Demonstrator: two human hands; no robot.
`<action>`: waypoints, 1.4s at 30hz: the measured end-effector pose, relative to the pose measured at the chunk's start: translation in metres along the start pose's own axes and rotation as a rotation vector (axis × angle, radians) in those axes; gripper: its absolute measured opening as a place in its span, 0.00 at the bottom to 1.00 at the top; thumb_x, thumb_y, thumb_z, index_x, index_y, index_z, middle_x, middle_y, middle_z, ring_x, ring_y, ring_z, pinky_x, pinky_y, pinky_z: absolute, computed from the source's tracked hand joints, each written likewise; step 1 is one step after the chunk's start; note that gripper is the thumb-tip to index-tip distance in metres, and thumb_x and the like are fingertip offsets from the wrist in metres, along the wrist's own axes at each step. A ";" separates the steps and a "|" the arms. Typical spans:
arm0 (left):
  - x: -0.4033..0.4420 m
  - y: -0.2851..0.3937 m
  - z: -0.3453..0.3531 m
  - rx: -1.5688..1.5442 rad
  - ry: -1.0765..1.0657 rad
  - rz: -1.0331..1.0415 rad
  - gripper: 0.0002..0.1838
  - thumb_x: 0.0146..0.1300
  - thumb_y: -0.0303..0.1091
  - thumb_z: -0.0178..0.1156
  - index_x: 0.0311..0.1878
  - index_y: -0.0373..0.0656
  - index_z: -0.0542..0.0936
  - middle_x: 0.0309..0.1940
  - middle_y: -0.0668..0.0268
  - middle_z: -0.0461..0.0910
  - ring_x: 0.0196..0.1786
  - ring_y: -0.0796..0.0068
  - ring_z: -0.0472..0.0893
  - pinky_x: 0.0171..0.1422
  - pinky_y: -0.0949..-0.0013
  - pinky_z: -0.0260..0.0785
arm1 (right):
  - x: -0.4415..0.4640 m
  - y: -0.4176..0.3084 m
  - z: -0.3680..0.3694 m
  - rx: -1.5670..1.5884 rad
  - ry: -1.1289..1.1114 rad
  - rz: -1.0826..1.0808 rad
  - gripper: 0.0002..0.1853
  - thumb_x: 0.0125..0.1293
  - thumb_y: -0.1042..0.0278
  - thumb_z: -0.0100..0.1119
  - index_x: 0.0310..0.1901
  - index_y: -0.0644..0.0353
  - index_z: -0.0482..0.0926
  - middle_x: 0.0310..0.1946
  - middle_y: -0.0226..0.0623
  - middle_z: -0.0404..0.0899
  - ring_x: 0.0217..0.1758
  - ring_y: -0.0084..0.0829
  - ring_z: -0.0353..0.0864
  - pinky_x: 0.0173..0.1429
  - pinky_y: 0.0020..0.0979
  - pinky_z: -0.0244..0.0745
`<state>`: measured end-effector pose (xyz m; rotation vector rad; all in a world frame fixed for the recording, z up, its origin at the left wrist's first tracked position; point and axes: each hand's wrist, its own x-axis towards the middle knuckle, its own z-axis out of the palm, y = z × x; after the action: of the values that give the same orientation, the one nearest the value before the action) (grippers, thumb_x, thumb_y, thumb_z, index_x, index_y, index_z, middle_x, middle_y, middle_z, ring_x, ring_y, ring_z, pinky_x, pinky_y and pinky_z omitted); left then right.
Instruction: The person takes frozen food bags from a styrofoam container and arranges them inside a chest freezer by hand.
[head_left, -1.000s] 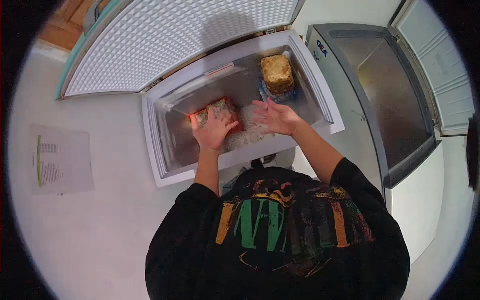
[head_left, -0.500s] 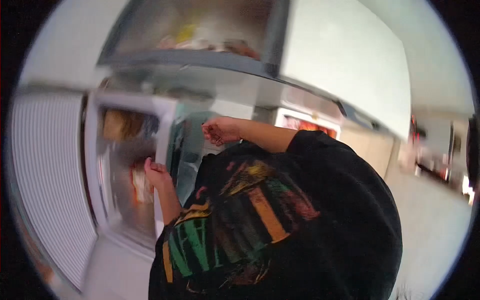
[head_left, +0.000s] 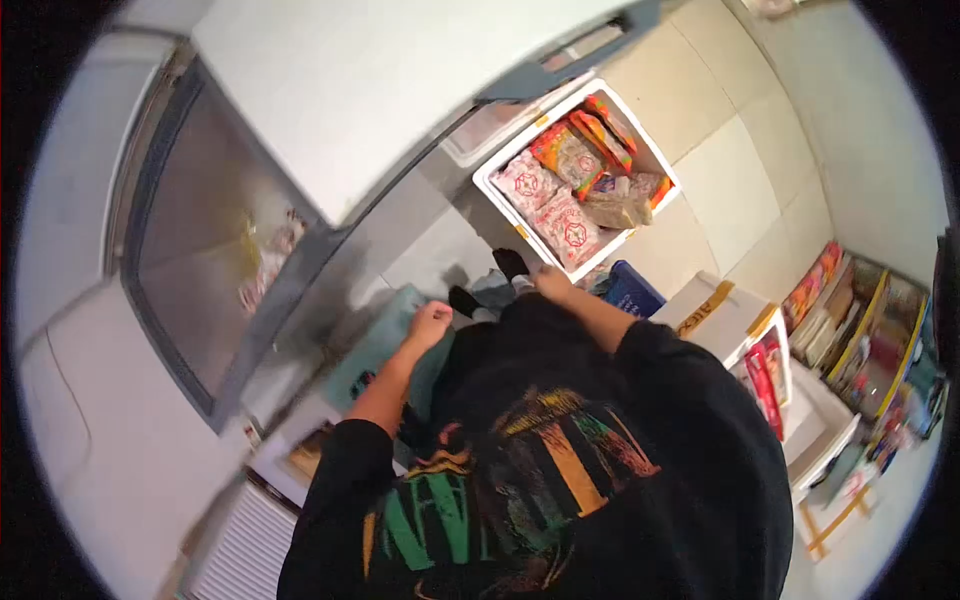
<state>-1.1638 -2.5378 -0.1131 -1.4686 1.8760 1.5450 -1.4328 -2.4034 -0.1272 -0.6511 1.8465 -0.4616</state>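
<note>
My left hand (head_left: 430,326) hovers over a pale green box or bin (head_left: 400,320), its fingers curled in and nothing visible in them. My right hand (head_left: 553,284) is lowered beside the near corner of a white foam box (head_left: 655,160); its fingers are mostly hidden, and I cannot tell if it touches the rim. Inside the foam box lie white bags with red print (head_left: 568,228), orange-edged packets (head_left: 570,155) and a brownish frozen-looking pack (head_left: 617,208). My feet in dark footwear (head_left: 510,263) show between the hands.
On the left, a grey-framed freezer opening (head_left: 165,215) holds frosted packages, with a white panel (head_left: 330,80) beside it. A blue bag or box (head_left: 633,290), a taped white foam box (head_left: 700,300) and a yellow-edged crate (head_left: 870,335) stand on the right. Tiles (head_left: 735,170) cover the floor.
My view has swung right and down, bringing the open foam box and floor into sight. Both hands have moved away from the freezer compartment on the left, toward the floor.
</note>
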 end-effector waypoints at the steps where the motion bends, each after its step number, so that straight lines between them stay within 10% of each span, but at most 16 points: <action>1: 0.016 0.006 -0.003 0.033 -0.021 0.017 0.09 0.51 0.36 0.56 0.35 0.44 0.76 0.28 0.62 0.78 0.32 0.67 0.78 0.38 0.66 0.69 | -0.014 -0.005 -0.002 0.076 -0.001 0.096 0.17 0.49 0.57 0.50 0.28 0.66 0.75 0.25 0.51 0.76 0.34 0.42 0.76 0.38 0.38 0.69; 9: 0.138 0.095 0.027 0.547 -0.024 0.110 0.08 0.50 0.36 0.52 0.35 0.48 0.75 0.29 0.56 0.78 0.35 0.55 0.76 0.40 0.60 0.68 | 0.021 0.053 0.002 0.242 0.304 0.089 0.12 0.48 0.62 0.53 0.29 0.63 0.73 0.26 0.49 0.75 0.34 0.46 0.74 0.39 0.40 0.68; 15: 0.232 0.129 0.107 0.311 -0.360 0.410 0.15 0.50 0.35 0.54 0.44 0.45 0.72 0.32 0.55 0.77 0.39 0.56 0.75 0.44 0.61 0.66 | 0.100 0.112 -0.043 0.121 0.728 0.055 0.13 0.48 0.63 0.53 0.30 0.65 0.71 0.28 0.49 0.72 0.35 0.47 0.72 0.40 0.40 0.66; 25: 0.311 0.139 0.218 0.354 -0.179 0.664 0.34 0.47 0.36 0.61 0.57 0.34 0.59 0.44 0.46 0.71 0.48 0.52 0.71 0.52 0.62 0.62 | 0.118 0.186 -0.042 0.029 0.644 0.305 0.30 0.40 0.61 0.59 0.47 0.65 0.65 0.44 0.49 0.63 0.48 0.48 0.66 0.49 0.39 0.65; 31: 0.325 0.157 0.224 0.153 -0.440 0.004 0.42 0.41 0.44 0.67 0.58 0.37 0.59 0.51 0.49 0.66 0.53 0.59 0.69 0.55 0.65 0.60 | 0.136 0.174 -0.039 0.185 0.751 0.384 0.42 0.33 0.56 0.65 0.50 0.71 0.60 0.43 0.55 0.59 0.49 0.50 0.63 0.52 0.38 0.61; 39: 0.323 0.145 0.267 0.162 -0.357 0.436 0.51 0.34 0.52 0.68 0.60 0.36 0.57 0.54 0.48 0.64 0.56 0.60 0.67 0.57 0.65 0.59 | 0.130 0.186 -0.042 0.332 0.614 0.448 0.48 0.33 0.57 0.67 0.55 0.73 0.51 0.51 0.57 0.52 0.55 0.48 0.56 0.57 0.31 0.60; 42: 0.315 0.140 0.259 0.001 -0.418 0.407 0.42 0.40 0.41 0.67 0.57 0.32 0.59 0.49 0.53 0.69 0.51 0.64 0.70 0.54 0.68 0.62 | 0.127 0.195 -0.039 0.490 0.586 0.332 0.52 0.33 0.56 0.68 0.56 0.74 0.47 0.53 0.57 0.50 0.60 0.48 0.49 0.60 0.33 0.56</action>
<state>-1.5082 -2.4894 -0.3691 -0.7034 1.9802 1.8464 -1.5466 -2.3323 -0.3207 0.1483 2.2100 -0.9077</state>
